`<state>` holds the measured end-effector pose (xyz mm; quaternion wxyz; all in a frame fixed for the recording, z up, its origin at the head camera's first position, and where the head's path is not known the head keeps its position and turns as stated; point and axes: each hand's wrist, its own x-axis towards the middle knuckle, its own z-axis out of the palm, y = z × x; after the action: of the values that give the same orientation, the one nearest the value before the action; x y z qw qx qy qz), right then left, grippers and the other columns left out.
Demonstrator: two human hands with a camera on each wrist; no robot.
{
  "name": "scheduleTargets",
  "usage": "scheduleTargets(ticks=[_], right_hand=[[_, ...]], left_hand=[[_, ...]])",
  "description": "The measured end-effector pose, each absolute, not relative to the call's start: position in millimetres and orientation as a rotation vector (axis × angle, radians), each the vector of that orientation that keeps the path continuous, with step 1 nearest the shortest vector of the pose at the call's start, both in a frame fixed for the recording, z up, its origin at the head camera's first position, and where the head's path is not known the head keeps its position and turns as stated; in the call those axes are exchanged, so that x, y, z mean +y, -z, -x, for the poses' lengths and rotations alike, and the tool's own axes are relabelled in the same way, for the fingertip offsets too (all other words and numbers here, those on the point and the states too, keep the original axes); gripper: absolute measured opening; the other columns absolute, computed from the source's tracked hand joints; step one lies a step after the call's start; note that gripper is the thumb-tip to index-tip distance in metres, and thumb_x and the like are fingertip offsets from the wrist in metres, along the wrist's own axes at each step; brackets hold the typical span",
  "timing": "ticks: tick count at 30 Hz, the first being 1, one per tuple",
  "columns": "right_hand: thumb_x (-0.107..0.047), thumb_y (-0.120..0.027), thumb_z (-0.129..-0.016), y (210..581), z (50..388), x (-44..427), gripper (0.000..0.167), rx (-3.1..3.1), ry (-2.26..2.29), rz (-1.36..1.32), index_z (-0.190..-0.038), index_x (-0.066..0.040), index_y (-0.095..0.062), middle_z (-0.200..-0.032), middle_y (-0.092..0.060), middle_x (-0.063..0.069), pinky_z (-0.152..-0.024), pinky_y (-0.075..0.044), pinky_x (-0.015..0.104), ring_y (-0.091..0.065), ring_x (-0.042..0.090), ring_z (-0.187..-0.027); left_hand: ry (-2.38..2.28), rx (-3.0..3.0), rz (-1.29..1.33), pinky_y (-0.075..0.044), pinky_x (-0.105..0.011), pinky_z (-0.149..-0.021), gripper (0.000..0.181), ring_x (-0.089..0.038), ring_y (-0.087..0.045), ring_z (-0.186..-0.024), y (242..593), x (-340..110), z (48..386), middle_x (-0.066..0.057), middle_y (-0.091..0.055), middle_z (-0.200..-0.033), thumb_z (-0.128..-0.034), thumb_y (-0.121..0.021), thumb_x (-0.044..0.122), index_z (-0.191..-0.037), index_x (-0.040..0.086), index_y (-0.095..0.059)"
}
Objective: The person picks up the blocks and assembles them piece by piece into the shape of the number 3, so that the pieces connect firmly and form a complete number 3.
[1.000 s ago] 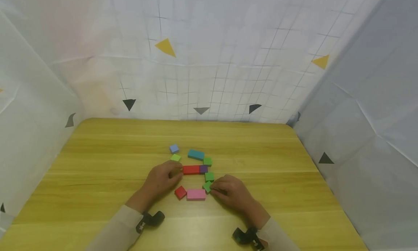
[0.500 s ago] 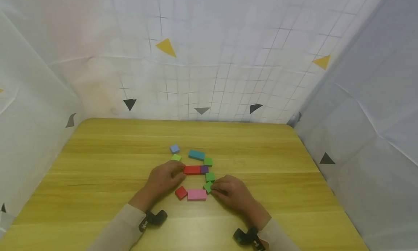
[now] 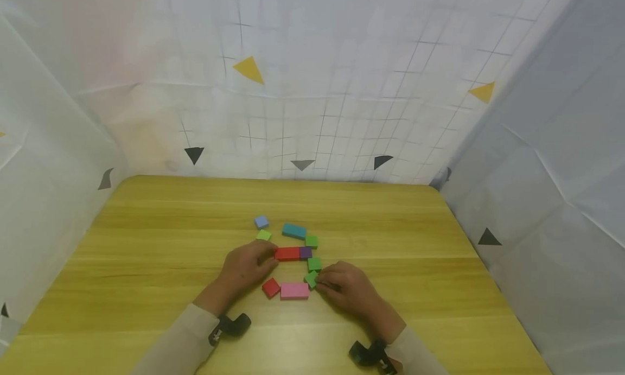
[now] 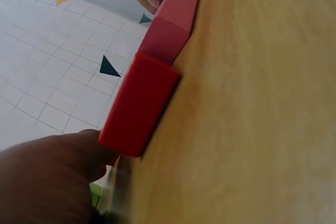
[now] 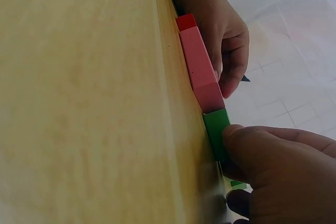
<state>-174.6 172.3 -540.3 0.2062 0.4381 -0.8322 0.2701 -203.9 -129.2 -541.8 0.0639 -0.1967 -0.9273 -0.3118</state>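
Head view alone shows the teal bar and blue block (ten pieces there: three green, two red). Left hand pinches the left end of the red bar, lying lengthwise left-right on the table; right hand pinches a green block, cornerwise by the pink bar

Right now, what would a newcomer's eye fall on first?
Probably the long red block, pinched at its left end by the person's left grip, with a purple block at its right end. Nearer the person, a pink block lies on the table; beside it, the right grip pinches a green block.
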Motion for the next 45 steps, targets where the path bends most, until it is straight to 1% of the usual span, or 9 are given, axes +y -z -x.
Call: scheduleTargets(ticks=[7,10,15,20,28,34,39,41,45], right_hand=[[-0.021,-0.082,-0.081,543,174,173,0.017,-2.327,-0.795,-1.168,-0.097,-0.017,-0.077,-0.099,-0.073,-0.008,-0.078,-0.053,0.023,-0.066,0.007,-0.09],[-0.02,-0.079,-0.084,543,174,173,0.015,-2.33,-0.811,-1.116,-0.098,-0.017,-0.076,-0.099,-0.073,-0.006,-0.081,-0.054,0.026,-0.066,0.01,-0.092],[-0.018,-0.074,-0.088,536,176,169,0.009,-2.358,-0.815,-1.012,-0.097,-0.016,-0.075,-0.099,-0.072,-0.003,-0.082,-0.055,0.031,-0.067,0.014,-0.093],[-0.019,-0.074,-0.09,525,185,156,0.011,-2.411,-0.759,-0.926,-0.098,-0.012,-0.076,-0.099,-0.073,-0.003,-0.083,-0.055,0.033,-0.067,0.014,-0.095],[-0.017,-0.078,-0.087,522,209,131,0.015,-2.478,-0.858,-0.817,-0.099,-0.008,-0.076,-0.094,-0.074,0.002,-0.071,-0.056,0.029,-0.066,0.013,-0.081],[-0.019,-0.078,-0.088,520,214,122,0.019,-2.525,-0.901,-0.805,-0.101,-0.005,-0.074,-0.091,-0.073,0.003,-0.073,-0.057,0.03,-0.068,0.015,-0.083],[-0.02,-0.078,-0.088,515,216,119,0.026,-2.579,-0.948,-0.764,-0.106,-0.002,-0.072,-0.097,-0.074,0.007,-0.076,-0.058,0.034,-0.071,0.018,-0.088],[-0.019,-0.078,-0.088,514,218,117,0.026,-2.609,-0.965,-0.748,-0.107,-0.003,-0.072,-0.099,-0.074,0.008,-0.078,-0.058,0.034,-0.071,0.018,-0.088],[-0.019,-0.076,-0.089,508,220,112,0.027,-2.674,-0.981,-0.735,-0.11,-0.003,-0.071,-0.095,-0.073,0.005,-0.076,-0.057,0.031,-0.07,0.013,-0.082]], left_hand=[[0.93,-2.823,0.587,-0.051,-0.038,-0.093,0.028,-0.011,-0.064,-0.114,542,-129,205,0.014,-0.069,-0.118,-0.0924,-0.069,0.04,-0.119,0.031,-0.069],[0.934,-2.821,0.59,-0.051,-0.039,-0.094,0.029,-0.011,-0.064,-0.114,542,-129,205,0.014,-0.068,-0.119,-0.0919,-0.07,0.04,-0.119,0.031,-0.068],[0.931,-2.828,0.587,-0.052,-0.04,-0.093,0.031,-0.011,-0.064,-0.114,540,-129,204,0.014,-0.068,-0.12,-0.0912,-0.071,0.04,-0.121,0.031,-0.068],[0.903,-2.824,0.584,-0.052,-0.041,-0.092,0.03,-0.013,-0.064,-0.114,538,-131,203,0.013,-0.069,-0.119,-0.0918,-0.07,0.039,-0.12,0.031,-0.068],[0.941,-2.824,0.584,-0.052,-0.04,-0.092,0.031,-0.012,-0.064,-0.111,538,-132,202,0.013,-0.068,-0.119,-0.0918,-0.07,0.038,-0.121,0.03,-0.067],[0.918,-2.819,0.59,-0.052,-0.04,-0.092,0.033,-0.014,-0.065,-0.111,537,-130,202,0.01,-0.069,-0.121,-0.0918,-0.07,0.037,-0.123,0.028,-0.067],[0.901,-2.83,0.58,-0.052,-0.04,-0.092,0.032,-0.013,-0.065,-0.113,538,-131,203,0.011,-0.069,-0.121,-0.0922,-0.069,0.038,-0.123,0.03,-0.067],[0.905,-2.833,0.582,-0.052,-0.039,-0.092,0.032,-0.012,-0.064,-0.113,539,-131,204,0.012,-0.068,-0.121,-0.0925,-0.069,0.038,-0.123,0.03,-0.066],[0.91,-2.825,0.584,-0.052,-0.039,-0.091,0.031,-0.011,-0.064,-0.112,540,-130,204,0.013,-0.068,-0.12,-0.0921,-0.07,0.038,-0.122,0.03,-0.067]])
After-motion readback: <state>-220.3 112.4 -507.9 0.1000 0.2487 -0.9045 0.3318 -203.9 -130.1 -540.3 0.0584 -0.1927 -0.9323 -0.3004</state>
